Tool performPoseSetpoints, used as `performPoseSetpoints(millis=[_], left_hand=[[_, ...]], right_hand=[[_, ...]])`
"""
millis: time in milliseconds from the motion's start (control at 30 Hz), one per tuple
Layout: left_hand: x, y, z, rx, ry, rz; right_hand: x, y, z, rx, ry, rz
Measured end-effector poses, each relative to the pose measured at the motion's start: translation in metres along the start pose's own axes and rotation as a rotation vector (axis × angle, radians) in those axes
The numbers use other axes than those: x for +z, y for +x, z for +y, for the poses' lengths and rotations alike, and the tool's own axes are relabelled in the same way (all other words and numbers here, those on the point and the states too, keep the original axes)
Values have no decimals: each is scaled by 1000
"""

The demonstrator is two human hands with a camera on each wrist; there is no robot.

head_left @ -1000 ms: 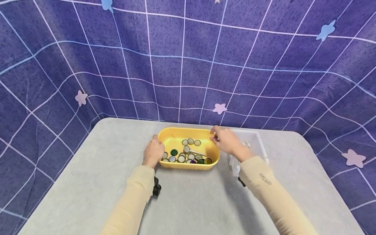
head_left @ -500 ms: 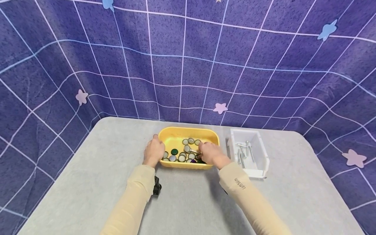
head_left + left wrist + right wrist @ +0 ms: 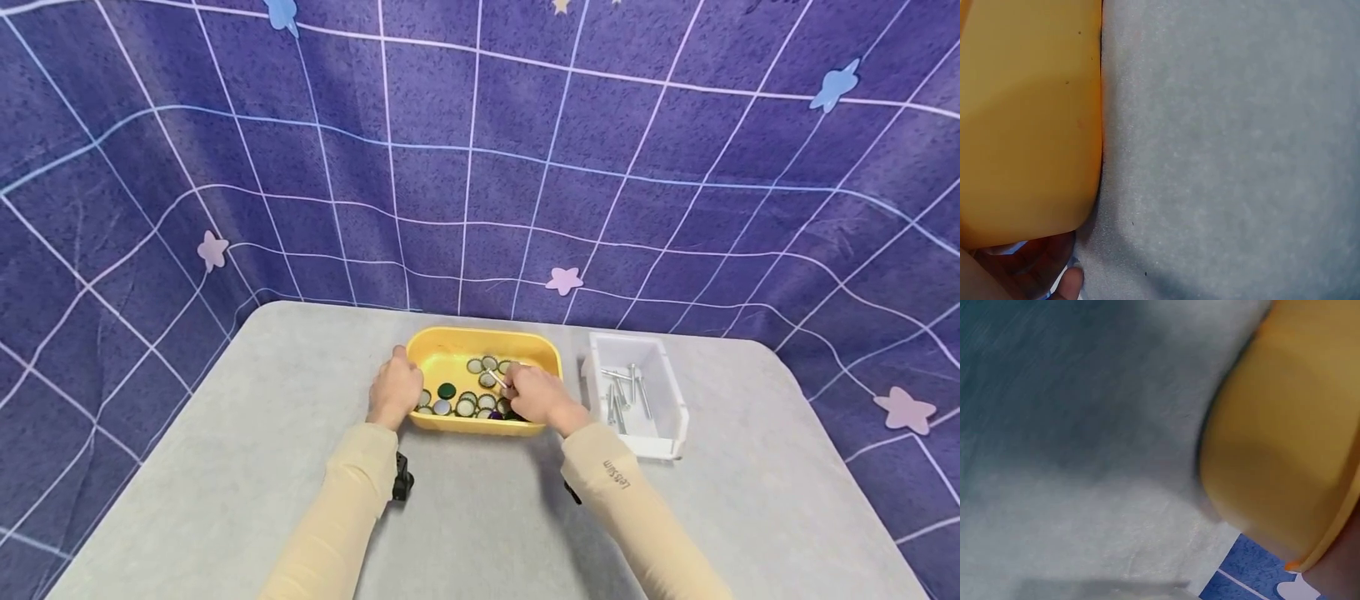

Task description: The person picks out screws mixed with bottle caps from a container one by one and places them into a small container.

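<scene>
In the head view a yellow oval tub [image 3: 480,427] stands on the table with several bottle caps [image 3: 465,407] inside, mostly pale side up, one dark green [image 3: 447,390]. My left hand [image 3: 395,389] grips the tub's left end; in the left wrist view its fingers [image 3: 1069,284] show at the yellow wall. My right hand [image 3: 536,394] reaches over the tub's right side and pinches a silver bolt [image 3: 497,380], which slants up and left over the caps. The right fingertips are partly hidden. In the right wrist view the tub's outer wall [image 3: 1272,444] fills the right side.
Right of the tub stands a white plastic bin [image 3: 681,417] with several long silver bolts [image 3: 633,383] in it. Both stand on a grey table [image 3: 480,517], whose far edge meets a purple curtain [image 3: 465,167] with a line grid and stars.
My right hand has come from the tub's far right rim down and left into the tub. The bolt that lay among the caps is now pinched and turned. My left hand stays put.
</scene>
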State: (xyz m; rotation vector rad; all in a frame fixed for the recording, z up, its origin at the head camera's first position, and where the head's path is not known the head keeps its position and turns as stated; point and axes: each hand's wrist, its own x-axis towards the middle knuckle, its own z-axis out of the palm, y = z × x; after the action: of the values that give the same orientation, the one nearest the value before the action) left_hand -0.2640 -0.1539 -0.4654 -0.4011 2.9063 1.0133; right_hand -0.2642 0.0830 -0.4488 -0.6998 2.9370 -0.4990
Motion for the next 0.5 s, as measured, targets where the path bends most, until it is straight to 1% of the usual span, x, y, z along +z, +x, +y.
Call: performPoseSetpoints(millis=[33,100,167,233,300,367,500], left_hand=[[0,0,0,1,1,-1],[-1,-1,0,-2,6,-4],[-1,-1,1,-4,9,-5],[-1,0,1,-4,10,-8],[-1,0,1,-2,10,-11],[-1,0,1,0,8,-13],[-1,0,1,1,8,-11]], right_hand=[[-1,0,-1,-16,27,10],[-3,1,-3,-51,81,1],[-5,1,-5,-93,141,-40],[-6,2,-8,-125,177,-100],[-7,3,-10,-146,186,-161],[-7,3,-12,-155,182,-199],[-6,4,-13,-152,176,-231]])
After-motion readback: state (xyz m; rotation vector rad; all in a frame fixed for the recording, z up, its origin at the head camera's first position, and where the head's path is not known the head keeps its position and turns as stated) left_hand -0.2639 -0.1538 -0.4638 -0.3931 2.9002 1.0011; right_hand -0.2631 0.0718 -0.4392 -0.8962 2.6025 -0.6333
